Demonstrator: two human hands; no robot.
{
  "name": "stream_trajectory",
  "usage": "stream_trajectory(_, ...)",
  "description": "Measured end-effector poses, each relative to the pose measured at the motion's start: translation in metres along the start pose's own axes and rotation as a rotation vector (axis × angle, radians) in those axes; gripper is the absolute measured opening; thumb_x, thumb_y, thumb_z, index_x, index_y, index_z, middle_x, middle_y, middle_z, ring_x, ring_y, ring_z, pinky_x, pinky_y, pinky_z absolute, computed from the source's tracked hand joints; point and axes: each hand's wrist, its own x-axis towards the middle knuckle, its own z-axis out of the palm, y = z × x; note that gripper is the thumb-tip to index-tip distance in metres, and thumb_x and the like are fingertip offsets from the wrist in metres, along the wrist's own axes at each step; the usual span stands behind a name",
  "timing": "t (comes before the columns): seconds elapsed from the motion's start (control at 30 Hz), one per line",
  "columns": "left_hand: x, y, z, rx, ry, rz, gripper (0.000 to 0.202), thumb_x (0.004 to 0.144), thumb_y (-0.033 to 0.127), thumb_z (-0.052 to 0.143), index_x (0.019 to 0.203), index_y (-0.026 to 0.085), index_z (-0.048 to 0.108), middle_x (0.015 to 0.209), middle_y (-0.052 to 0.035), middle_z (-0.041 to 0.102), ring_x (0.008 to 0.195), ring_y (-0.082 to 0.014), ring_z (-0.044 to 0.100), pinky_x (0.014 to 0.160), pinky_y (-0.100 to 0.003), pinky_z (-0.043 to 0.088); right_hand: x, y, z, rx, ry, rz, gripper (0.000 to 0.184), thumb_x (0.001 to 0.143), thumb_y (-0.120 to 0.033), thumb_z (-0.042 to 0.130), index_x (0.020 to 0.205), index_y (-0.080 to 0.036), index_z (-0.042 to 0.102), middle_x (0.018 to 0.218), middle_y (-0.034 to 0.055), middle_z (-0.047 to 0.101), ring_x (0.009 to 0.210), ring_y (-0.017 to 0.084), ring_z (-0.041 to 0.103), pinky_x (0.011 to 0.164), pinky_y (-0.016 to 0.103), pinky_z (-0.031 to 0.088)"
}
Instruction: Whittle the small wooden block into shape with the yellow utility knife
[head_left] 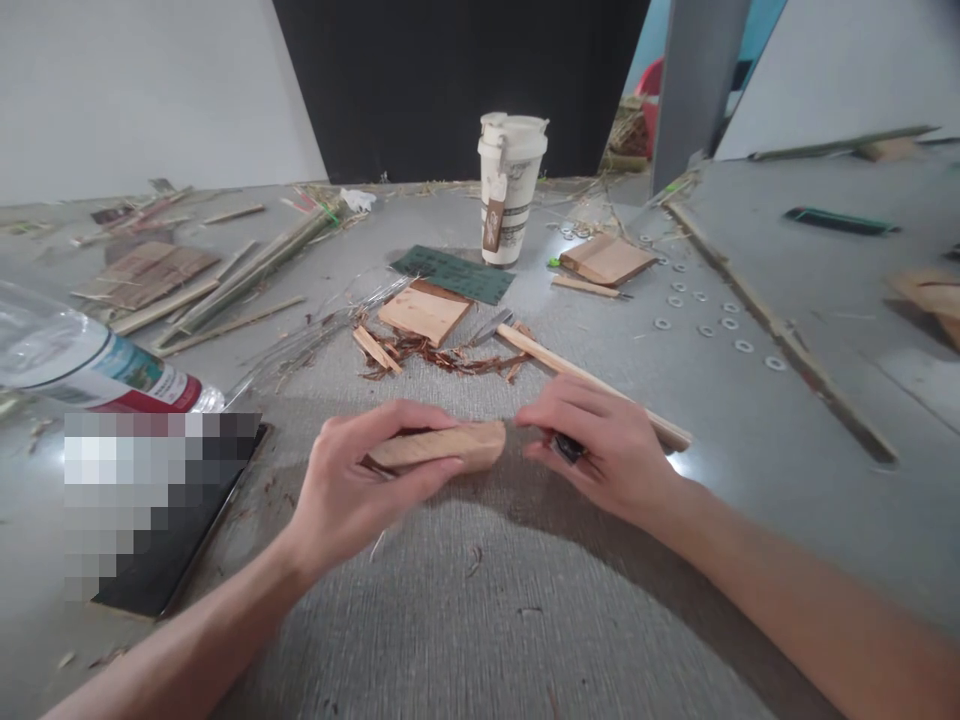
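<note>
My left hand point(364, 470) is closed around a small block of wood point(480, 446), thumb below and fingers above, its end pointing right. Just right of that end, my right hand point(600, 440) is curled round a small dark object point(568, 449), mostly hidden by the fingers, so its kind does not show. The two hands are apart. Beyond them lie a flat wood piece point(426, 312), reddish-brown shavings point(457, 358) and a wooden-handled tool point(592, 380) with a metal blade point(491, 328).
A white lidded cup point(512, 190) stands behind a green sheet point(454, 273). At left are a plastic bottle point(112, 365) and a dark panel point(187, 540). Several washers point(705, 330), another wood block point(609, 260) and a long strip point(787, 340) lie right.
</note>
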Motion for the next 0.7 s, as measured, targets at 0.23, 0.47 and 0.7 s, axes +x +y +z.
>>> stream_trajectory(0.23,0.008,0.021,-0.014,0.301,-0.096,0.114,0.012,0.086,0.021,0.064,0.098,0.022,0.066,0.094,0.0001,0.075,0.08,-0.0153,0.07,0.071,-0.026,0.052,-0.002,0.009,0.001,-0.21,-0.082,0.355,0.028,0.094,-0.049,0.064,0.09,-0.021,0.062,0.08,0.002,0.066,0.074,0.018,0.058,0.066,0.029,0.038)
stream_trajectory(0.47,0.014,0.058,0.003,0.888,-0.195,0.132,0.027,0.084,0.044,0.071,0.082,0.024,0.055,0.068,-0.0009,0.066,0.052,-0.0211,0.061,0.044,-0.028,0.025,0.001,0.0,-0.004,-0.159,-0.021,0.403,0.032,0.096,-0.051,0.059,0.087,-0.022,0.052,0.071,-0.0032,0.056,0.064,0.014,0.047,0.06,0.028,0.031)
stream_trajectory(0.7,0.01,0.04,0.012,0.865,-0.128,0.206,0.031,0.09,0.046,0.069,0.077,0.024,0.052,0.062,0.0023,0.064,0.052,-0.0195,0.061,0.049,-0.03,0.028,0.001,-0.024,-0.009,0.152,-0.057,0.127,0.014,0.1,-0.032,0.035,0.1,-0.021,0.043,0.082,-0.0003,0.05,0.067,0.015,0.042,0.06,0.031,0.031)
